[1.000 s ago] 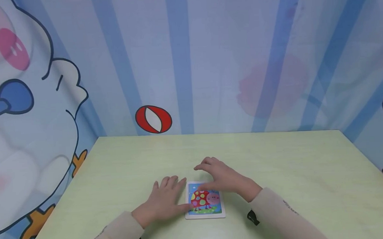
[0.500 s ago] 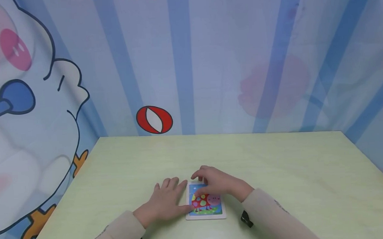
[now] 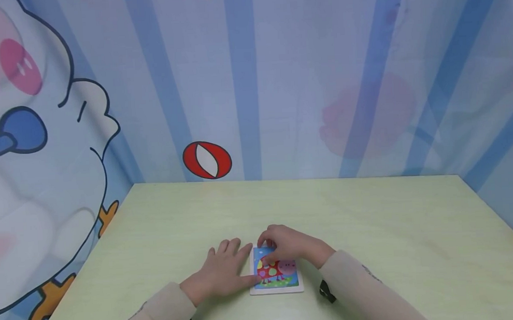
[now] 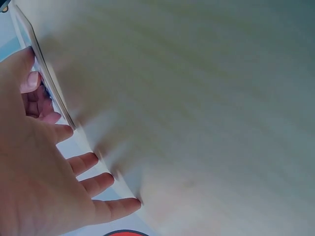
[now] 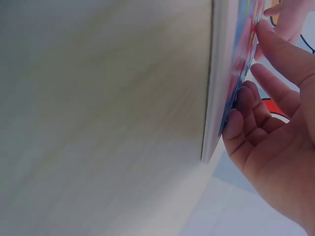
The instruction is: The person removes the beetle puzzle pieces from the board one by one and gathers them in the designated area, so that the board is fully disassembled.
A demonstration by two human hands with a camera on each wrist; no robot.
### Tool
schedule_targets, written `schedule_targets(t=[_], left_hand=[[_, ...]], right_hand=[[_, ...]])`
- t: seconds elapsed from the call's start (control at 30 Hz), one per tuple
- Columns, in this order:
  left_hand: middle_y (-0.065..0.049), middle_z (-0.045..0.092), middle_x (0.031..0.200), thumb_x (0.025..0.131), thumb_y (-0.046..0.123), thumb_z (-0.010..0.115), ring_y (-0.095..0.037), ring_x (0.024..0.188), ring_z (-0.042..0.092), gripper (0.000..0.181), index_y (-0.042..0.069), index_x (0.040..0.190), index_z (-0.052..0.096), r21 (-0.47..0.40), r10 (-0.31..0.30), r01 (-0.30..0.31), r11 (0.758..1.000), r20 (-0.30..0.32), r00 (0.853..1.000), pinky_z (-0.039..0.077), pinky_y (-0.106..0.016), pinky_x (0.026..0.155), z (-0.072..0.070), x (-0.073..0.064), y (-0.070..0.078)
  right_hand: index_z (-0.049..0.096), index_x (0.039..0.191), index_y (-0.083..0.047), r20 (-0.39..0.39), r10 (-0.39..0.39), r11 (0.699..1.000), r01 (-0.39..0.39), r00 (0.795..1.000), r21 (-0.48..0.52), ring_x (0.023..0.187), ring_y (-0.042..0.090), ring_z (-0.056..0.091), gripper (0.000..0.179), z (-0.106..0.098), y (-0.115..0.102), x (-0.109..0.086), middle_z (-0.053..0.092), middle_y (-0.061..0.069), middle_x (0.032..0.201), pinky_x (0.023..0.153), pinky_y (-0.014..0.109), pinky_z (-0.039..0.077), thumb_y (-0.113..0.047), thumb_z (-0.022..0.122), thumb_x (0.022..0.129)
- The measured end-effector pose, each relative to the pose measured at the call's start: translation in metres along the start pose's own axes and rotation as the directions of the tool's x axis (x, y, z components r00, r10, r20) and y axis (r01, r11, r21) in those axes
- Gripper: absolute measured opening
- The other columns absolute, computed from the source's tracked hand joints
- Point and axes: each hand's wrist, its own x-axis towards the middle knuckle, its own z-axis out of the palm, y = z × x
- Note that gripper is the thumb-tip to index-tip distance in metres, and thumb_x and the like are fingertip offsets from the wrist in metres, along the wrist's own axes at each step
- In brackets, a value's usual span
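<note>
A small flat picture board (image 3: 289, 288) with a white border lies on the table. Its picture has a red spotted body and a pink face on blue and green. My left hand (image 3: 221, 272) is spread at its left side, fingers straight, thumb tip on the left edge of the picture; in the left wrist view the hand (image 4: 44, 162) has its fingertips down at the table. My right hand (image 3: 289, 245) arches over the top of the board, thumb on the picture. In the right wrist view, a gap shows between thumb (image 5: 283, 49) and index finger, other fingers bent against the picture.
The pale green-yellow table (image 3: 373, 231) extends around the board on every side. Behind it hangs a blue striped cloth (image 3: 287, 81) with cartoon prints, among them a red and white ball (image 3: 207, 160) and a large white bird (image 3: 53, 190).
My right hand has come down and slightly left onto the upper part of the board, its fingers bending more. My left hand has stayed nearly still, and the board lies in the same place.
</note>
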Motion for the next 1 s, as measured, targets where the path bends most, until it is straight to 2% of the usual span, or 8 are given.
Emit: schedule_targets(t=[0.23, 0.6, 0.8, 1.0], left_hand=[[-0.016, 0.034, 0.148, 0.086, 0.069, 0.050, -0.037, 0.133, 0.031, 0.084, 0.013, 0.148, 0.038, -0.002, -0.013, 0.013, 1.000, 0.019, 1.000, 0.028, -0.067, 0.101, -0.0001, 0.0004, 0.0002], [-0.016, 0.033, 0.148, 0.087, 0.069, 0.049, -0.036, 0.132, 0.031, 0.084, 0.014, 0.149, 0.038, -0.005, -0.010, 0.010, 1.000, 0.025, 1.000, 0.029, -0.066, 0.099, -0.0007, 0.0009, 0.0002], [-0.016, 0.035, 0.146, 0.088, 0.068, 0.048, -0.036, 0.130, 0.033, 0.081, 0.013, 0.148, 0.038, 0.005, -0.004, 0.004, 1.000, 0.004, 1.000, 0.031, -0.065, 0.097, -0.0001, 0.0013, 0.0007], [-0.015, 0.040, 0.139, 0.094, 0.058, 0.047, -0.033, 0.121, 0.039, 0.068, 0.013, 0.145, 0.043, 0.023, -0.006, 0.006, 1.000, -0.036, 0.999, 0.037, -0.059, 0.090, 0.0008, 0.0020, 0.0034]], right_hand=[[0.067, 0.105, -0.012, -0.002, 0.022, 1.000, -0.022, 1.000, -0.022, 0.083, 0.011, 0.050, 0.027, 0.0023, -0.0014, 0.0028, 0.055, -0.004, 0.090, 0.077, 0.027, 0.046, -0.023, 0.078, 0.082], [0.063, 0.099, -0.010, 0.000, 0.036, 0.999, -0.036, 0.999, -0.002, 0.082, 0.014, 0.050, 0.025, 0.0020, -0.0040, 0.0029, 0.055, -0.003, 0.089, 0.079, 0.030, 0.046, -0.022, 0.077, 0.083], [0.061, 0.097, -0.011, -0.002, 0.042, 0.999, -0.042, 0.999, 0.000, 0.082, 0.014, 0.049, 0.025, 0.0027, -0.0029, 0.0039, 0.054, -0.003, 0.088, 0.078, 0.030, 0.045, -0.023, 0.078, 0.082], [0.061, 0.096, -0.011, -0.008, 0.051, 0.999, -0.051, 0.999, 0.003, 0.082, 0.014, 0.050, 0.022, 0.0044, -0.0033, 0.0039, 0.054, -0.003, 0.088, 0.078, 0.030, 0.045, -0.021, 0.076, 0.084]])
